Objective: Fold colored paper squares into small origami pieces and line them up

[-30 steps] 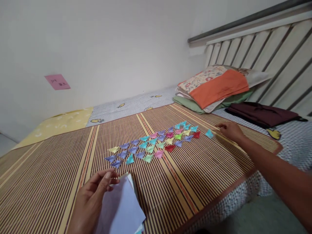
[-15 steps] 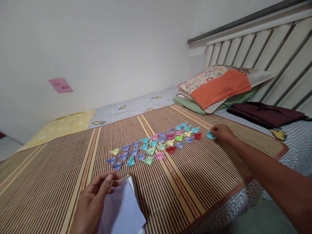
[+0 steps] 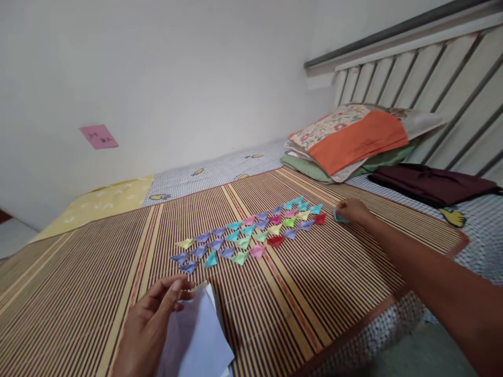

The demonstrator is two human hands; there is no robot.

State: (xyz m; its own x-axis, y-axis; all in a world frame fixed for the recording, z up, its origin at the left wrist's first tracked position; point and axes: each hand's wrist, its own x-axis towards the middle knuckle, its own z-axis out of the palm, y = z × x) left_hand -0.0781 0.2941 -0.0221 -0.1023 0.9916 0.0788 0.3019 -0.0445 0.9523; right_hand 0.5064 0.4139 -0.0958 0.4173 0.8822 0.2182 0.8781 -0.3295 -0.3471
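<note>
At the right end of the rows, my right hand point(image 3: 352, 210) is pinched on a blue folded paper boat point(image 3: 340, 218), mostly hidden behind the fingers. The boat is at the striped mat's surface; I cannot tell whether it touches it. Small folded paper boats point(image 3: 275, 230) in purple, blue, green, yellow, pink and red lie in several slanting rows in the middle. My left hand point(image 3: 151, 319) is nearest to a stack of light purple paper sheets point(image 3: 202, 332). Its fingers are loosely bent and apart, with nothing seen in them.
A striped mat point(image 3: 118, 293) covers the bed. Stacked pillows point(image 3: 349, 139) and a folded maroon cloth point(image 3: 430, 184) lie at the back right, by a white slatted headboard point(image 3: 396, 78). A yellow cloth point(image 3: 108, 201) is at the far left, below a pink note point(image 3: 98, 136) on the wall.
My right hand has shifted slightly left and up over the blue paper boat, covering more of it. The left hand stays in place. The view has tilted a little.
</note>
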